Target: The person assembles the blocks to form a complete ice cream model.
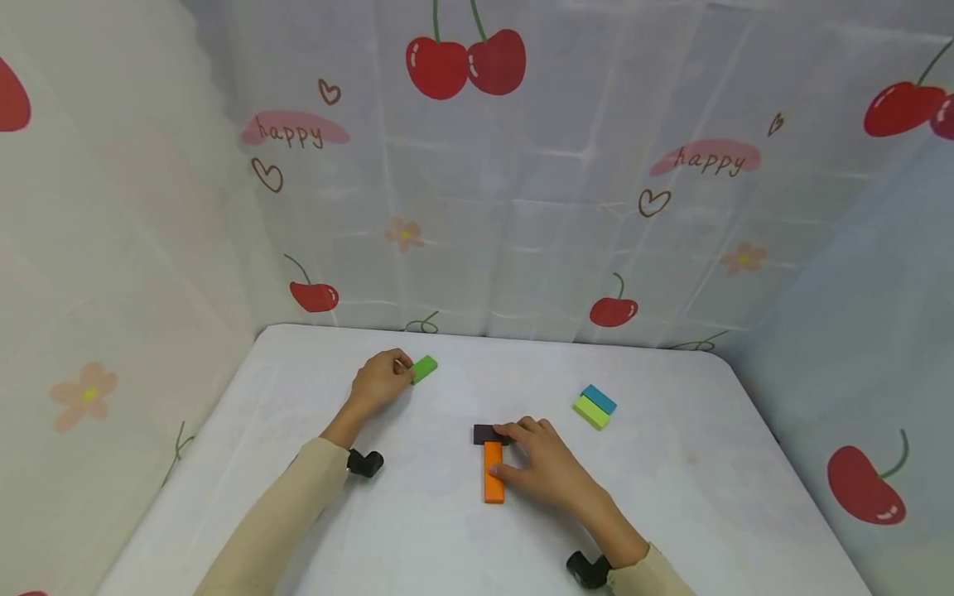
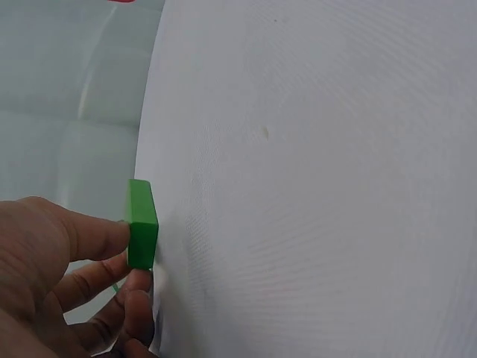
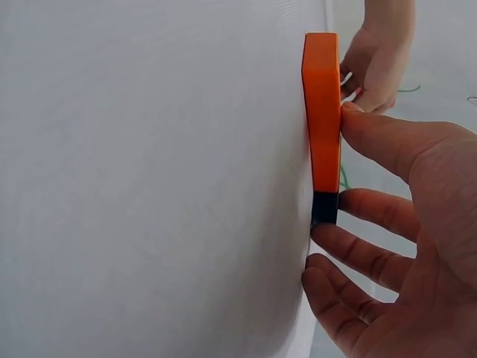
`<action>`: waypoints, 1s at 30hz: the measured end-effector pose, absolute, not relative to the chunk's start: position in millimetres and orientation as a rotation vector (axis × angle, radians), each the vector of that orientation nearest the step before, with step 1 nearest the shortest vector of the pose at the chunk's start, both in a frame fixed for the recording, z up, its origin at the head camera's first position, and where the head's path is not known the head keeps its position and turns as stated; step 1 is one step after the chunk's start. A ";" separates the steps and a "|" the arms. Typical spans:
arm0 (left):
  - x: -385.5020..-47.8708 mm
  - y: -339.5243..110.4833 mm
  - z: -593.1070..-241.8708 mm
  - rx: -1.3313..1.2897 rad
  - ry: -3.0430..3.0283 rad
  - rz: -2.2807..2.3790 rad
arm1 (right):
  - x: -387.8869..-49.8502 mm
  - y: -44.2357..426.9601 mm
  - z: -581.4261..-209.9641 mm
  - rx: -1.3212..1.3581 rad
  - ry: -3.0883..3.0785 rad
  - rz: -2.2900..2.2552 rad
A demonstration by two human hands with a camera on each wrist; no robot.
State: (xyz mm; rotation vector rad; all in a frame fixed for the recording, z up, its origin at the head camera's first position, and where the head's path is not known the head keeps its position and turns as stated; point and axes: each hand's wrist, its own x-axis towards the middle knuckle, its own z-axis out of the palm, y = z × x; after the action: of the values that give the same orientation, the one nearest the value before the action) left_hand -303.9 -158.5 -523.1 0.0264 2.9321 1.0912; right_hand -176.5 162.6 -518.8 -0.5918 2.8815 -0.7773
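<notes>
My left hand [image 1: 380, 382] pinches a green block [image 1: 425, 369] at the back left of the table; in the left wrist view, the thumb of the left hand [image 2: 52, 276] lies against the green block [image 2: 142, 224]. An orange block [image 1: 493, 473] lies lengthwise toward me, its far end against a dark block [image 1: 488, 434] set crosswise. The right hand [image 1: 551, 468] touches both, thumb at the orange block's right side and a finger on the dark block. From the right wrist, the orange block [image 3: 323, 112] and dark block [image 3: 325, 208] appear beside the loosely bent right hand [image 3: 410, 224].
To the right, farther back, a blue block [image 1: 599, 399] and a yellow-green block [image 1: 591, 412] lie side by side, touching. The white table [image 1: 671, 497] ends at a patterned curtain [image 1: 522, 248], with more curtain along the left and right sides.
</notes>
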 end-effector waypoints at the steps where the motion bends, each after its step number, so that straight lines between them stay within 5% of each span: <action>1: -304.5 -157.8 -522.9 0.026 2.929 1.096 | -176.4 162.4 -518.9 -0.591 2.883 -0.774; 30: -313.9 -114.5 -523.4 0.099 2.924 1.127 | -178.9 163.5 -522.2 -0.560 2.862 -0.815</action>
State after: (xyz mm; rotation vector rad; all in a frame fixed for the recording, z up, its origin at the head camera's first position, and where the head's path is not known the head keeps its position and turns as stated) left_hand -313.9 -114.5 -523.4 0.0992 2.9239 1.1268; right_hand -178.9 163.5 -522.2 -0.5598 2.8622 -0.8145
